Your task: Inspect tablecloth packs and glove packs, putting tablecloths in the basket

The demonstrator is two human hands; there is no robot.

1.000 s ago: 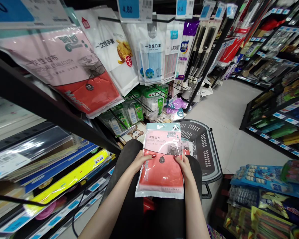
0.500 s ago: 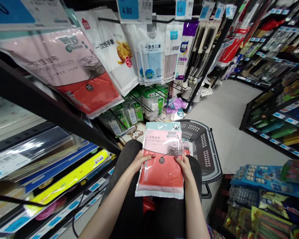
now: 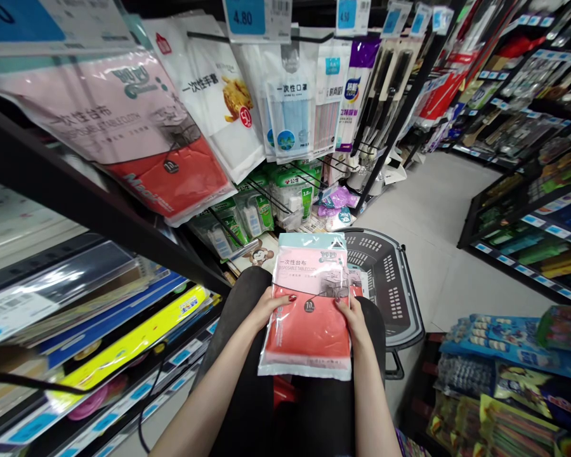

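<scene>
Disposable tablecloth pack (image 3: 309, 333) sits gripped between left hand (image 3: 264, 310) and right hand (image 3: 354, 315). A partly hidden pink-and-red package (image 3: 356, 281) shows against the shopping basket (image 3: 396, 279).

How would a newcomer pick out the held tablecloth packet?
Find the grey basket, then the knees beside it. Above them, the left hand and right hand hold the pink-and-red tablecloth packet, unlike its lookalike hanging at upper left.

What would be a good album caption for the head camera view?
Left hand and right hand hold a pink-and-red tablecloth pack, with a shopping basket beyond.
</scene>
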